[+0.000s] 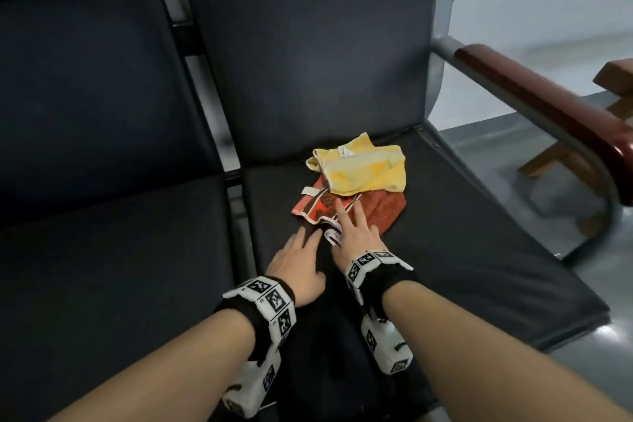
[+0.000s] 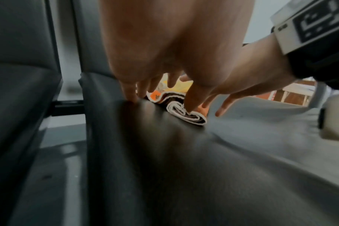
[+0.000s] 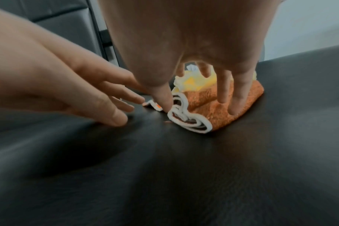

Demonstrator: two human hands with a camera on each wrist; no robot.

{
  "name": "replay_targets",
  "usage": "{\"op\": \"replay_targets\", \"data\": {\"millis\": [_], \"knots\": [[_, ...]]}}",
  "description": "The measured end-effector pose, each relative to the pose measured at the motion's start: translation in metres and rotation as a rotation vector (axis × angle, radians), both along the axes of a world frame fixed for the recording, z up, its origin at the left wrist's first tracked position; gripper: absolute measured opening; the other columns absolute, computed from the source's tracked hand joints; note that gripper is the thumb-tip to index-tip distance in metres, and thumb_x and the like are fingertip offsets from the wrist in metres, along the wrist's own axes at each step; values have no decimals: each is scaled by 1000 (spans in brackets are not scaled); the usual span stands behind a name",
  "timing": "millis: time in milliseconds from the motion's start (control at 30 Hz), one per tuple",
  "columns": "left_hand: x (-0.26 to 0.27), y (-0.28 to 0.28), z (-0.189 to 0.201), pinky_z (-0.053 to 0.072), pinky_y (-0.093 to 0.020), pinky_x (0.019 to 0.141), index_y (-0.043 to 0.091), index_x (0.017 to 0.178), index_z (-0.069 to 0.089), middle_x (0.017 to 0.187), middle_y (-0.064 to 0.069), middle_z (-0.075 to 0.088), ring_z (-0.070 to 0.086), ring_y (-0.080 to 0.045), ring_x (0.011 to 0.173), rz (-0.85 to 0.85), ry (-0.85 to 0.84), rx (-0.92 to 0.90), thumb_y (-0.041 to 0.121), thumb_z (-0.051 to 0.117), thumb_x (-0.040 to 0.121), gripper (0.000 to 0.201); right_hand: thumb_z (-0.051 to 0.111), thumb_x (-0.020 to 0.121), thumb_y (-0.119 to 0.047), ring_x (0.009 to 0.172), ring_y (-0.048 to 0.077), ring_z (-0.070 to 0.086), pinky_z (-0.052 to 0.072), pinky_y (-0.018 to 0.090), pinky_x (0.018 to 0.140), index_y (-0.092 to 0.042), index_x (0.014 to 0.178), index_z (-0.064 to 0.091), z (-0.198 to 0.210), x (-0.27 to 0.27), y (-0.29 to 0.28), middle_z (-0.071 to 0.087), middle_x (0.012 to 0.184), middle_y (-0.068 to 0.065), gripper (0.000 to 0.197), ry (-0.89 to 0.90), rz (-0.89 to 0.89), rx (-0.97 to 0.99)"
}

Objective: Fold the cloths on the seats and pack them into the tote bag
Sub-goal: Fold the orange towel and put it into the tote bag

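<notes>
Orange patterned cloth [image 1: 346, 209]: folded, on the black seat [image 1: 462, 216], under the right hand [image 1: 356, 233], whose straight fingers [image 3: 240, 97] press it. Yellow cloth [image 1: 366, 164]: just beyond those fingers, overlapping the orange. Left hand [image 1: 298, 267]: released, fingertips [image 2: 130, 94] touching the seat beside the cloth's edge.

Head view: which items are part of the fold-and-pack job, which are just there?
Job:
yellow cloth
orange patterned cloth, under it
right hand, resting on that cloth
left hand, on the seat

Just there:
wooden armrest
neighbouring seat
</notes>
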State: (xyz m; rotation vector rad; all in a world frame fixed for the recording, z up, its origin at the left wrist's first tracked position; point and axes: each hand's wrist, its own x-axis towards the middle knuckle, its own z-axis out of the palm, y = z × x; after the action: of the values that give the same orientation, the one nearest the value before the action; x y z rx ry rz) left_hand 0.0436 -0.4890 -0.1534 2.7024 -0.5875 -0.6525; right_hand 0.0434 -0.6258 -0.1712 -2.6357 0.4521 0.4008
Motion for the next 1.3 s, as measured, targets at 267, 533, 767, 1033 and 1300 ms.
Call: {"op": "replay_targets", "data": {"millis": [267,533,767,1033,1300], "knots": [[-10,13,-4,20,-26,118,17,153,28,159,2,25,22,-16,147,9,-90,-98,23,56,94,66,48,96,-32,127,33,43,45,41,96,-20,128,53,4,-9,8,40,135,3,34,54,10,-60],[-43,42,68,48,-34,91,15,113,67,117,-9,68,62,-28,110,270,95,-222,46,37,104,44,50,97,-37,103,28,64,49,32,80,-19,102,68,93,-55,38,67,101,6,25,31,45,342],[-64,118,169,53,-52,95,28,88,67,99,-1,72,67,-26,104,535,112,-794,30,47,102,25,48,99,-43,49,13,62,57,33,61,-23,75,64,220,-74,115,65,68,1,35,-117,-57,610],[-107,269,287,55,-45,78,10,88,70,85,-10,71,68,-30,83,749,-196,-970,45,61,78,37,57,81,-50,87,42,69,54,53,88,-14,76,65,337,-86,242,72,94,20,38,-263,10,615],[-150,401,299,45,-35,68,3,72,68,70,-12,63,60,-26,72,829,-57,-886,20,66,73,17,46,90,-48,93,33,68,54,45,91,-17,67,64,373,-109,373,67,80,5,43,-278,202,501]]}}
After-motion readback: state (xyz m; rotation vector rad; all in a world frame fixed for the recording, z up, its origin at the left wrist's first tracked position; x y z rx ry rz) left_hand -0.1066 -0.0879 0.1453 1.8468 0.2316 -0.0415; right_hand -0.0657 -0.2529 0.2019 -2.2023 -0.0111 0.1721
